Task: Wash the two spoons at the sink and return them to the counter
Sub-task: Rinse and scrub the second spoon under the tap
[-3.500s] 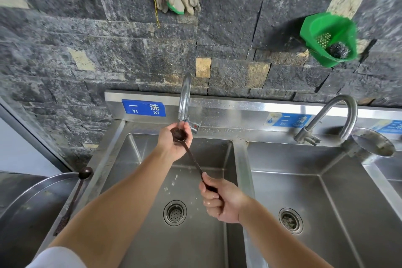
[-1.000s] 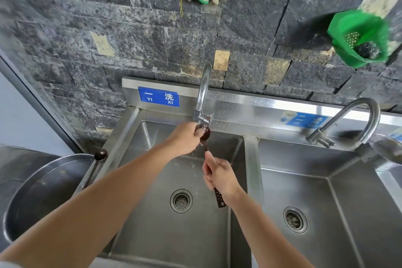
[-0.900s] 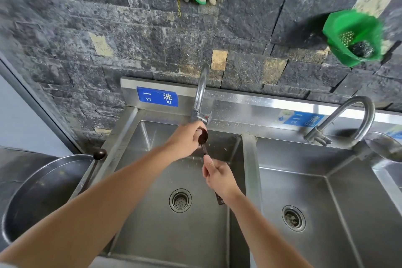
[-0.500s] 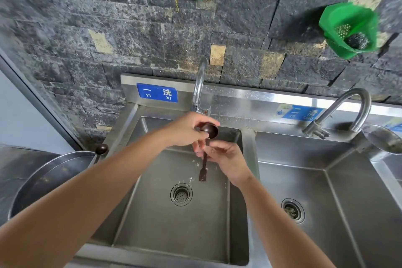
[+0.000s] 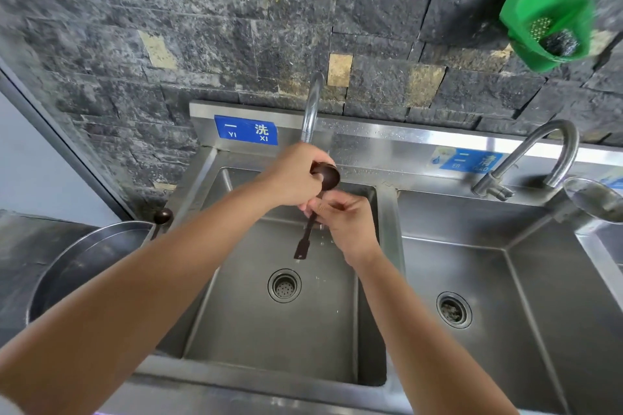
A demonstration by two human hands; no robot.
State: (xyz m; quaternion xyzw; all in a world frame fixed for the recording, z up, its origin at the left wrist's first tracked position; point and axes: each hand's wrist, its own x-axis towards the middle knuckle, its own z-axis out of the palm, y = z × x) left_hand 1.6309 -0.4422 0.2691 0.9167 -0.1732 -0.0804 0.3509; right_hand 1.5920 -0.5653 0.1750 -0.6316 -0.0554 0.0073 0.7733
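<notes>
Left hand and right hand hold spoon upright, handle down.

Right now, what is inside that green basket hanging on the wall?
The green basket holds a dark wire scourer and, beside it, something pale and speckled, too blurred to name. The basket's front wall hides whatever lies deeper.

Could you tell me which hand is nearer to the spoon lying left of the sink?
Left. The left hand holds the other spoon over the sink, right of the lying spoon; the right hand pinches its handle farther right.
</notes>
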